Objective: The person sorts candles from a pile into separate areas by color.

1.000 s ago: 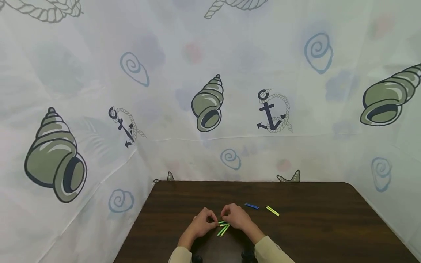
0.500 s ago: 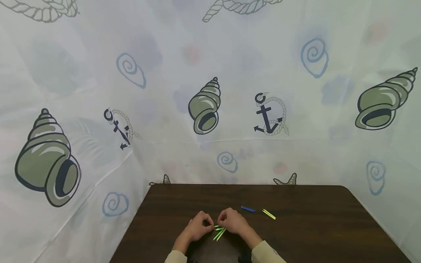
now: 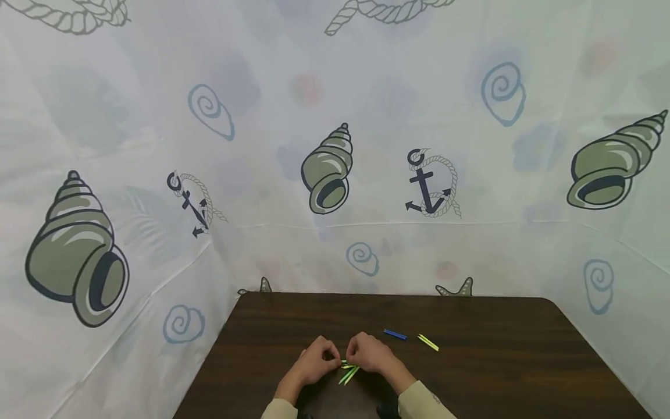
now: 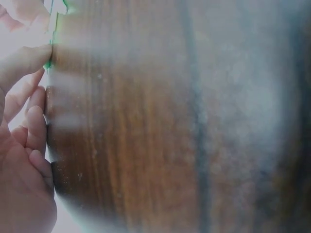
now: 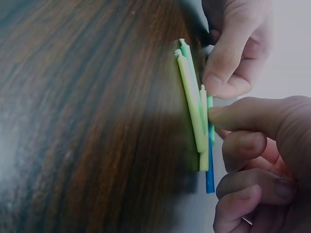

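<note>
The left hand point(image 3: 317, 361) and right hand point(image 3: 370, 354) pinch a green stick point(image 5: 210, 101) — an uneven grip could let it slip, knocking the yellow sticks point(image 5: 191, 102) beside it.

Over the last second, the fingers of the person's right hand point(image 3: 371, 354) have settled slightly lower over the bundle of sticks point(image 3: 348, 375), so a little less of the uppermost sticks shows between them and the fingers of the left hand point(image 3: 316, 362). Most of this came in the first half second. The head view has shifted too: the table point(image 3: 497, 349) around the fingers sits slightly lower and further left, with less of the right sleeve point(image 3: 425, 402) showing behind the fingers.
</note>
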Action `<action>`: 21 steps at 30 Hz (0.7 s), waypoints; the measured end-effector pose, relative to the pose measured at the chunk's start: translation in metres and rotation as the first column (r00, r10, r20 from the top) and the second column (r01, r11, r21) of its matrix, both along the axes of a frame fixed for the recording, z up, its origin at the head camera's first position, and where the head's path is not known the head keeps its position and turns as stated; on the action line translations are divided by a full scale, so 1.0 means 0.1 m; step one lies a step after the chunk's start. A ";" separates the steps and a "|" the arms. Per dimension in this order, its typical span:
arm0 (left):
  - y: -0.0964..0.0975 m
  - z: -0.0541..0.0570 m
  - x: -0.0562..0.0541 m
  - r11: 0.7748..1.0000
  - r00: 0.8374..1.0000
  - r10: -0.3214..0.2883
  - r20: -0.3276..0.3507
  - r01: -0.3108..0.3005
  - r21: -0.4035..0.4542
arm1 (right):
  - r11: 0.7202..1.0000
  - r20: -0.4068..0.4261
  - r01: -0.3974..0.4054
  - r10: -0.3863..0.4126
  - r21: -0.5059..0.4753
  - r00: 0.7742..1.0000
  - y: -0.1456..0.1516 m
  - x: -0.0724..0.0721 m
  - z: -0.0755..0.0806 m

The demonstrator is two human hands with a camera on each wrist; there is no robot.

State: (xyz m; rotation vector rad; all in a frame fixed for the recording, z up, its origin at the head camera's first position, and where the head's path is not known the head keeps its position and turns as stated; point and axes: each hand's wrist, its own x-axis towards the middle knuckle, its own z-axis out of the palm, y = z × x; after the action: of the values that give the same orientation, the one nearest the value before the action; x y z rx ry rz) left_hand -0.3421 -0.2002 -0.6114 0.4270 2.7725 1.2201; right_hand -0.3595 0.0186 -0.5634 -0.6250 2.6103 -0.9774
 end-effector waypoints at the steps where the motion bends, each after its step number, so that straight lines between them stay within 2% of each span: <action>1: 0.00 0.01 0.00 1.000 1.000 0.001 0.000 -0.001 -0.002 | 1.000 0.003 0.002 -0.002 0.002 1.000 -0.01 0.00 0.01; 9: 0.00 -0.04 -0.04 1.000 1.000 0.006 -0.027 -0.006 -0.015 | 0.999 -0.011 0.021 -0.020 0.048 1.000 -0.04 0.00 0.03; 13: -0.01 -0.07 -0.06 1.000 1.000 0.019 -0.024 -0.019 -0.025 | 0.999 0.008 0.008 -0.009 0.044 1.000 -0.05 -0.02 0.01; 16: -0.01 -0.05 -0.04 1.000 1.000 0.016 -0.020 -0.016 -0.020 | 0.999 0.020 0.005 -0.006 0.034 1.000 -0.05 -0.02 0.00; 21: 0.01 0.05 -0.01 1.000 1.000 0.000 -0.002 0.000 -0.004 | 0.999 -0.002 0.016 -0.016 0.040 1.000 -0.01 -0.05 -0.01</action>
State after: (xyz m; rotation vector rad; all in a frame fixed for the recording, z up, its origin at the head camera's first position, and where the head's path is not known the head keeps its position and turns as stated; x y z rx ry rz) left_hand -0.3431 -0.1992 -0.6059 0.4282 2.7761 1.2148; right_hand -0.3649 0.0178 -0.5640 -0.5967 2.6331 -0.9273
